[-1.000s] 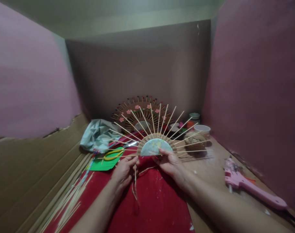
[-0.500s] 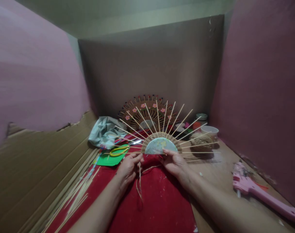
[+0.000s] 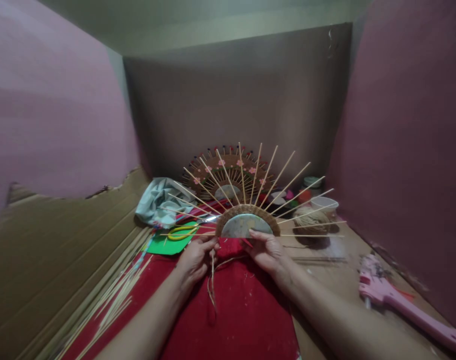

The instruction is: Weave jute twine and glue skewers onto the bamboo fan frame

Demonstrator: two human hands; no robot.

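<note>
Between my hands is a half-round woven piece (image 3: 246, 226) with a shiny flat centre, a band of brown twine around its curve and thin sticks fanning outward. My right hand (image 3: 267, 253) grips its straight lower edge, thumb on the front of the centre. At the lower left corner my left hand (image 3: 198, 256) pinches the edge together with the twine (image 3: 212, 280). A loose loop of this twine hangs below my left fingers, and a strand runs across toward my right hand. My fingers behind the piece are partly hidden.
Behind stands a larger decorated fan (image 3: 207, 172) with pink flowers. Yellow-handled scissors (image 3: 181, 233) lie on green foam (image 3: 168, 246), near a pale cloth (image 3: 158, 202). Loose sticks (image 3: 115, 305) lie left on red fabric (image 3: 246, 315). A twine ball (image 3: 312, 222) and pink glue gun (image 3: 396, 295) sit right.
The woven piece has tilted, its upper sticks now reaching higher and its centre looking darker. Both hands keep their hold with little movement. The view has shifted slightly.
</note>
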